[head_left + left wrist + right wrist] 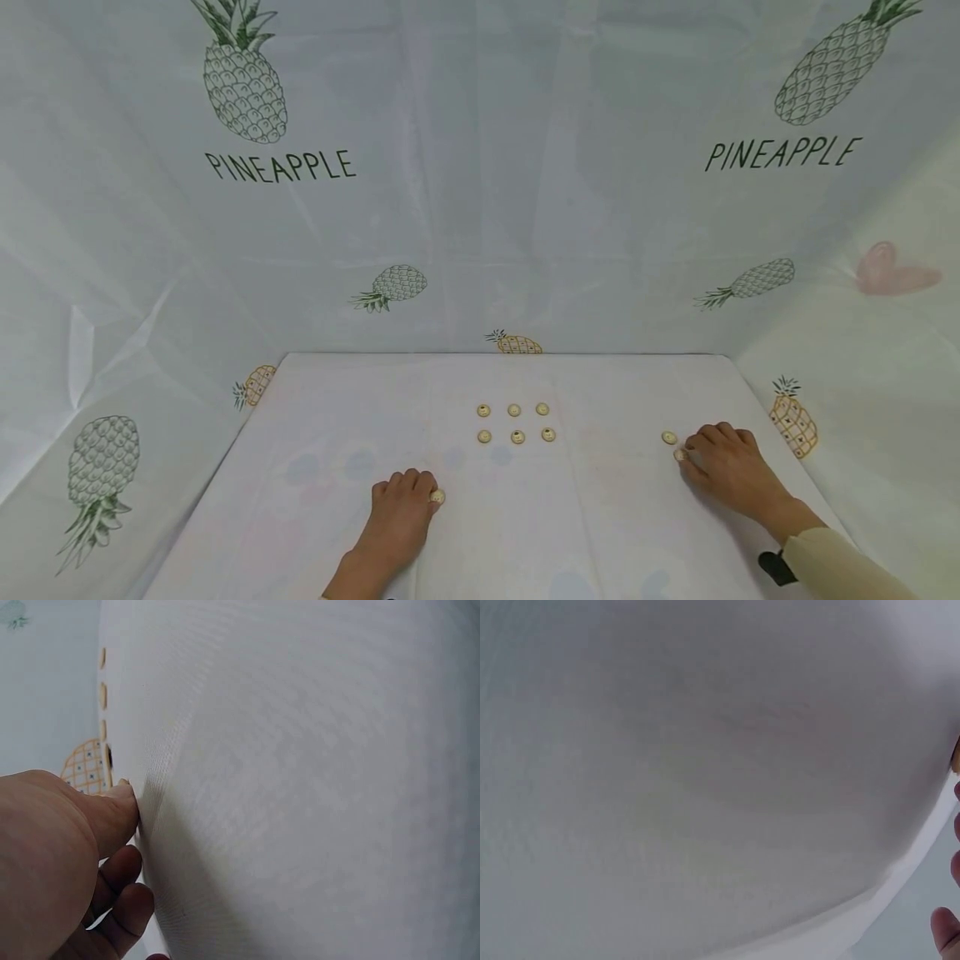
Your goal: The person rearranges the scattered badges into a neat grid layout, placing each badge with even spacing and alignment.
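In the head view my left hand [402,515], at the front left of the table, pinches a small round yellowish disc [437,496] between thumb and fingers, at the tabletop. Its curled fingers and thumb fill the left side of the left wrist view. On the right side of the table, my right hand [729,468] holds another round disc [680,455] by its edge with thumb and forefinger. A loose disc [669,437] lies just beyond those fingertips. The right wrist view catches only a few fingertips [946,930] and a sliver of a disc [956,759] at its edge.
Several matching discs [517,437] lie in two short rows near the middle of the white-covered table [330,392]. They bear small markings too faint to read. Behind and beside the table hangs a pale cloth [510,208] printed with pineapples.
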`<action>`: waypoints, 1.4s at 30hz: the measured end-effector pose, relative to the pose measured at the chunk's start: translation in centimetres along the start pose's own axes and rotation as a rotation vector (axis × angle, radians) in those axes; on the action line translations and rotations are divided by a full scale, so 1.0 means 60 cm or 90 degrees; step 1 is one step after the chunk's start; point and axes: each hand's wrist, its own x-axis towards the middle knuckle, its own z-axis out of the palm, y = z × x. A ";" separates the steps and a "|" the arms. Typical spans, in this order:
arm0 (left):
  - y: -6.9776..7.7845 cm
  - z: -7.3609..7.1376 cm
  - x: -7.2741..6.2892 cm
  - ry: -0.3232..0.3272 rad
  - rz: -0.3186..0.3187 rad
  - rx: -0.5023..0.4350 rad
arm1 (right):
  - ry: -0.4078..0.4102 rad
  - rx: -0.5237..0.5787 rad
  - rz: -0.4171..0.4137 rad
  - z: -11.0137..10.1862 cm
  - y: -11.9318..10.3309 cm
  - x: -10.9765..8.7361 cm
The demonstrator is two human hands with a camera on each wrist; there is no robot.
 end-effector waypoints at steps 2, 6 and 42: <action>0.001 -0.003 0.000 -0.001 0.001 -0.001 | -0.007 0.008 0.001 -0.002 0.001 -0.001; 0.001 -0.002 0.000 -0.002 0.003 0.000 | -0.015 0.028 0.001 -0.005 0.001 0.001; 0.002 -0.005 0.001 -0.008 -0.006 -0.002 | 0.099 -0.035 -0.214 0.018 -0.073 0.084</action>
